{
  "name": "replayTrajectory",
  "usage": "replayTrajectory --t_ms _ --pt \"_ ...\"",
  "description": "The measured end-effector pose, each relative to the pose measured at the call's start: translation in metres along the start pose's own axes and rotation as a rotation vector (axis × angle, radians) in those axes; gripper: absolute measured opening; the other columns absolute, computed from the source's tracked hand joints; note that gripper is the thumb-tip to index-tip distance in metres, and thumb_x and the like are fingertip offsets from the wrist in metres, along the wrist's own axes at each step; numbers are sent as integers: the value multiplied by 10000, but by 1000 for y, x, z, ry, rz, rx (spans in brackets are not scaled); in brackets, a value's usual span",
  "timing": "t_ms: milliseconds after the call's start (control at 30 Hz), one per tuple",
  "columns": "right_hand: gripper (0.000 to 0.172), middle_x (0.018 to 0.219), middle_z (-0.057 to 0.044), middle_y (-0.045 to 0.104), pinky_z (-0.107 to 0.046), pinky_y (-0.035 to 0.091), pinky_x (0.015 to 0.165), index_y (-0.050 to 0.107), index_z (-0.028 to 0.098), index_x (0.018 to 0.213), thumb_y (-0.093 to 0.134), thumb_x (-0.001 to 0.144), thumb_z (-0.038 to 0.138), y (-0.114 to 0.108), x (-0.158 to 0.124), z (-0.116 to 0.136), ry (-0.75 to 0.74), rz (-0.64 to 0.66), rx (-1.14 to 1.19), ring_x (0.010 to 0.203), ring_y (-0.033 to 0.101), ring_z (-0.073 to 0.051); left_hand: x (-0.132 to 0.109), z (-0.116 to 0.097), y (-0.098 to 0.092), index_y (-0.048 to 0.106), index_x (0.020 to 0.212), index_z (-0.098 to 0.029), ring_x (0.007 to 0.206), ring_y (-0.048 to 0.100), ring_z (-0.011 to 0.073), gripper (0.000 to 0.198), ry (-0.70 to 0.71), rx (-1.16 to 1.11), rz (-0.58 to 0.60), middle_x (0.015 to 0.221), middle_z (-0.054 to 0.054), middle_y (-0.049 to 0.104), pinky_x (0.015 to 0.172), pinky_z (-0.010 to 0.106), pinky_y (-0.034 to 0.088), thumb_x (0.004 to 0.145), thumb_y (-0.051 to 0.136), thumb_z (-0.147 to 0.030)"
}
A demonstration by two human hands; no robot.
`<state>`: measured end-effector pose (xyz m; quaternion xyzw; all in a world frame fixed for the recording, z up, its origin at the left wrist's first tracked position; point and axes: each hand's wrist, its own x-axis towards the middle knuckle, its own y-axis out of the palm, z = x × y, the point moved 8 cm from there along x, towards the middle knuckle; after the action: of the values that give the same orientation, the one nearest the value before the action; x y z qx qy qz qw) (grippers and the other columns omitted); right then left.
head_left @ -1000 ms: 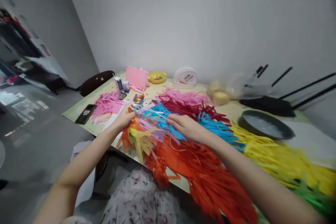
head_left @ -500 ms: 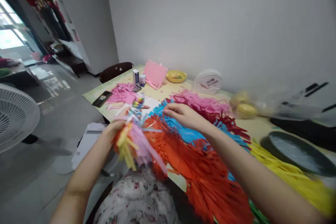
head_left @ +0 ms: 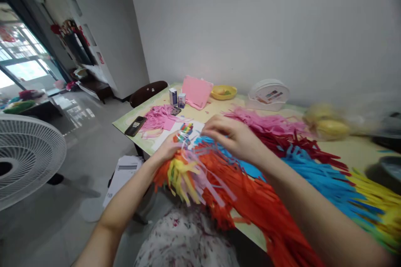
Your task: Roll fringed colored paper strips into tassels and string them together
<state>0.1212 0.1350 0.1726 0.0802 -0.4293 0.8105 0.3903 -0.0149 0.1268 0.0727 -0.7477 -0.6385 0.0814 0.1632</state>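
My left hand [head_left: 171,147] is closed around a tassel of paper strips [head_left: 184,177], yellow, orange and pale pink. Its strips hang down over the table's edge, and a striped rainbow-coloured top [head_left: 187,128] sticks up past my fingers. My right hand [head_left: 227,131] is raised over the table with thumb and fingers pinched together; what they hold, if anything, is too small to make out. Below it lie blue fringed paper strips [head_left: 247,167]. A large bundle of orange-red fringed strips [head_left: 250,196] spreads along the near edge, partly behind my right forearm.
Pink strips [head_left: 269,123], dark red strips [head_left: 303,144] and yellow strips [head_left: 372,187] lie on the table. Further back are a pink tablet case [head_left: 197,91], a yellow bowl [head_left: 224,92] and a phone [head_left: 135,126]. A white fan [head_left: 28,158] stands at the left.
The view has shifted, so the table things sit further right. My left hand still holds the tassel, which has swung less blurred into view. My right hand stays pinched above the blue strips.
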Motion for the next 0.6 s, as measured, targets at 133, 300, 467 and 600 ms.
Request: replayTrajectory --t_ms 133,300,467,600 --pt "205 850 -79 583 -292 417 717 613 176 782 471 907 254 44 22 3 -79 123 -117 770 549 -179 -3 -5 -1 610 859 -152 837 598 261 207 76 368 197 859 79 672 784 355 470 662 591 -212" --pt "276 629 7 526 -245 390 571 563 182 735 464 882 394 78 27 -64 260 36 219 586 480 -140 -14 14 -15 624 971 -167 944 592 239 322 116 -164 101 991 57 666 843 312 464 689 677 -312" --pt "241 635 3 562 -256 407 591 536 198 701 507 836 396 105 1 -87 345 -118 199 614 505 -159 -12 65 -5 637 1070 -162 811 640 188 451 -71 -874 -195 921 44 690 757 271 480 700 713 -408" --pt "232 851 -80 695 -342 481 765 638 192 784 524 824 390 107 -7 -91 379 -260 123 818 625 -241 -3 85 7 679 905 -128 659 616 139 350 -180 -976 -387 772 18 687 683 245 466 647 773 -344"
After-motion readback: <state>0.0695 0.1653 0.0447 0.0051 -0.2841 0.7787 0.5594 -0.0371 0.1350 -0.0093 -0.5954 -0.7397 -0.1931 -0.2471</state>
